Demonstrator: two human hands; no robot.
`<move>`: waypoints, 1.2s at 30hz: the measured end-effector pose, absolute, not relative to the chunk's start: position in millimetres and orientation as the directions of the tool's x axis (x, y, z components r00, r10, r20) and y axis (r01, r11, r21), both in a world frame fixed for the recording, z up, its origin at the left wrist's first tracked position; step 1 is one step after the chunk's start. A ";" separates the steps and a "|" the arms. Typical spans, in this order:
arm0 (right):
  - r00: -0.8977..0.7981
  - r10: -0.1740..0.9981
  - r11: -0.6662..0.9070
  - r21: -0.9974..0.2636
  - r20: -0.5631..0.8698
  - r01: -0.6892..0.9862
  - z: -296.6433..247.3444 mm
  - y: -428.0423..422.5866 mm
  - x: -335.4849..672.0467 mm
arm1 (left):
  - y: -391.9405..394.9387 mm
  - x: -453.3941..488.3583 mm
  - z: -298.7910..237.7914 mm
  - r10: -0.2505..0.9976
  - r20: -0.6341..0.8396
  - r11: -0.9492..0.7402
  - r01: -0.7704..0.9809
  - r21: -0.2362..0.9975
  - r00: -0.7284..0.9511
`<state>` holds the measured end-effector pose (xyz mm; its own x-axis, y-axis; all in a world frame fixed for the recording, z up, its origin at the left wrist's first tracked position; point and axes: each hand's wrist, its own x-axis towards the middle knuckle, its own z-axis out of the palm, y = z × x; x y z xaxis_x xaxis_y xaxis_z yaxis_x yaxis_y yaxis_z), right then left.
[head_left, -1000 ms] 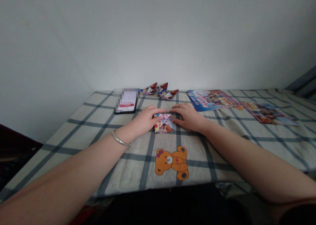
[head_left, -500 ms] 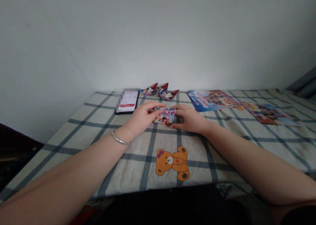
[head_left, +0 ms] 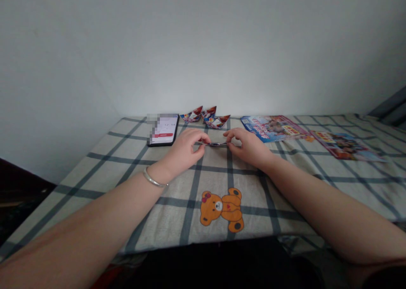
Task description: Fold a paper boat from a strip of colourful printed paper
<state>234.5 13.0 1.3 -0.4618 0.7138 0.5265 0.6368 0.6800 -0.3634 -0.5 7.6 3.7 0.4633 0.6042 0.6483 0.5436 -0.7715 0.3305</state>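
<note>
A small folded piece of printed paper (head_left: 217, 144) is held edge-on above the table, so only a thin line of it shows. My left hand (head_left: 188, 147), with a silver bangle at the wrist, pinches its left end between thumb and fingers. The right end sits between the thumb and fingers of my right hand (head_left: 245, 146). Just beyond the hands stand folded paper boats, one on the left (head_left: 192, 115) and one on the right (head_left: 217, 121), made of similar colourful paper.
Left of the boats lies a phone (head_left: 165, 130) with its screen lit. Colourful printed sheets (head_left: 272, 127) lie at the back right, with another sheet (head_left: 345, 146) beside them. A checked tablecloth (head_left: 171, 221) with a bear picture covers the table, which meets a pale wall.
The folded paper has been tipped from showing its printed face to lying edge-on toward me. Both hands have turned slightly and now pinch its two ends.
</note>
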 end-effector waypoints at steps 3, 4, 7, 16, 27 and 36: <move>-0.534 0.649 0.748 -0.326 0.543 0.577 0.2 15.0 235.9 | 8.1 -1.1 2.5 0.569 0.610 -0.789 0.576 0.215 0.551; -0.564 0.620 0.774 -0.308 0.545 0.553 -0.1 15.5 235.9 | 8.2 -1.4 2.3 0.564 0.593 -0.793 0.578 0.193 0.575; -0.663 0.537 0.841 -0.272 0.521 0.468 0.8 15.3 234.6 | 8.5 -2.3 2.1 0.549 0.536 -0.812 0.562 0.159 0.642; -0.756 0.540 0.839 -0.305 0.369 0.450 4.6 6.8 231.7 | 7.8 -2.7 -0.6 0.668 0.391 -0.711 0.698 0.083 0.634; -0.777 0.551 0.830 -0.100 0.306 0.549 9.4 5.1 230.9 | 3.9 -1.6 3.1 0.639 0.344 -0.748 0.659 0.073 0.688; -0.808 0.495 0.865 -0.097 0.320 0.492 6.4 8.9 234.0 | -4.8 3.9 8.6 0.595 0.328 -0.738 0.660 -0.138 0.734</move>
